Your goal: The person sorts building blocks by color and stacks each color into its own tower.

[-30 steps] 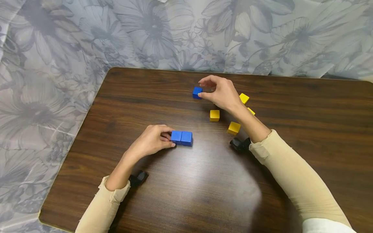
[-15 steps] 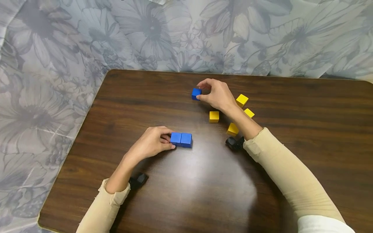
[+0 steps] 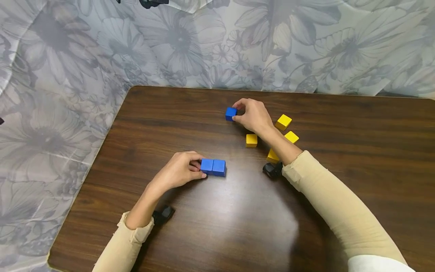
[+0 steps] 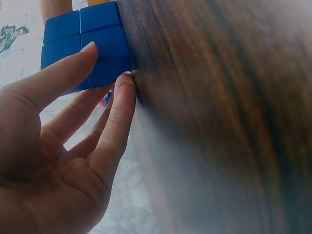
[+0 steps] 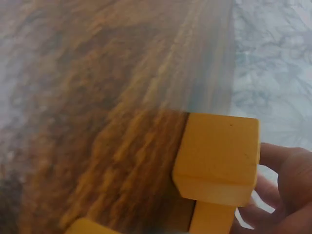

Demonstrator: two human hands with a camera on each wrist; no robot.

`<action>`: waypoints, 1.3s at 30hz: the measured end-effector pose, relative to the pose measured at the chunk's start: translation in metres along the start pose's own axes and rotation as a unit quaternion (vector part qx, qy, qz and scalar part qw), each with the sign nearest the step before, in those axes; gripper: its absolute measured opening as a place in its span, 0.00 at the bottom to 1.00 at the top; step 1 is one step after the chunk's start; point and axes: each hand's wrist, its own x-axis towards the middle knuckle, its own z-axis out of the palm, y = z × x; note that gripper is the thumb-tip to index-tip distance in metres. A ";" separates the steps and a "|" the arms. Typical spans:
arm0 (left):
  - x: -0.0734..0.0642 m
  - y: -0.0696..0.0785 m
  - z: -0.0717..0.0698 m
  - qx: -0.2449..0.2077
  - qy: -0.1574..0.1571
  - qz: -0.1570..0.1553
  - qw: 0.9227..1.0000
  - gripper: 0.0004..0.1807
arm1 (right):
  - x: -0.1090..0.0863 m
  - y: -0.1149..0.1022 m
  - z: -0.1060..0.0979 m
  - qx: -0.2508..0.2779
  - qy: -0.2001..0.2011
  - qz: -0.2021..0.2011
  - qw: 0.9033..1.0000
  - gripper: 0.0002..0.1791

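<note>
In the head view my left hand (image 3: 181, 170) holds the left end of a small block of blue cubes (image 3: 219, 167) at the middle of the table. The left wrist view shows these blue cubes (image 4: 105, 48) two wide and two high, with my thumb on one face and a fingertip at the lower edge by the tabletop. Farther back, my right hand (image 3: 253, 115) pinches a single blue cube (image 3: 230, 114) between thumb and fingers at its right side. In the right wrist view that hand (image 5: 287, 190) is partly hidden behind a yellow cube (image 5: 219, 151), and its blue cube is out of sight.
Several yellow cubes lie around my right forearm: one yellow cube (image 3: 251, 140) to its left, others (image 3: 283, 122) to its right and partly beneath it. The dark wooden table (image 3: 163, 121) ends at a floral-patterned sheet (image 3: 190, 45) behind.
My right thumb and fingers have closed in on the single blue cube, which stays in place. My left hand keeps its hold. The head view has tilted slightly.
</note>
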 end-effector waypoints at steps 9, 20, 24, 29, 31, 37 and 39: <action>0.002 0.003 0.001 0.018 0.004 0.016 1.000 0.24 | 0.000 0.005 0.001 -0.017 0.001 0.012 1.000 0.20; 0.003 0.004 0.002 0.021 0.011 0.018 1.000 0.22 | -0.008 0.004 -0.006 -0.004 0.013 -0.014 1.000 0.20; 0.001 0.004 0.002 0.017 0.008 0.014 1.000 0.22 | -0.016 0.001 -0.010 0.010 0.014 -0.023 1.000 0.19; 0.001 0.003 0.004 0.013 0.008 0.015 1.000 0.22 | -0.024 -0.003 -0.016 0.030 0.027 -0.037 0.999 0.19; 0.001 0.003 0.004 0.012 0.011 0.015 1.000 0.21 | -0.027 -0.006 -0.017 0.040 0.033 -0.046 0.998 0.20; -0.001 0.003 0.004 0.016 0.013 0.020 1.000 0.22 | -0.040 -0.013 -0.018 0.065 0.033 -0.067 0.995 0.20; 0.000 0.003 0.004 0.019 0.013 0.025 0.999 0.22 | -0.044 -0.015 -0.019 0.070 0.034 -0.073 0.994 0.20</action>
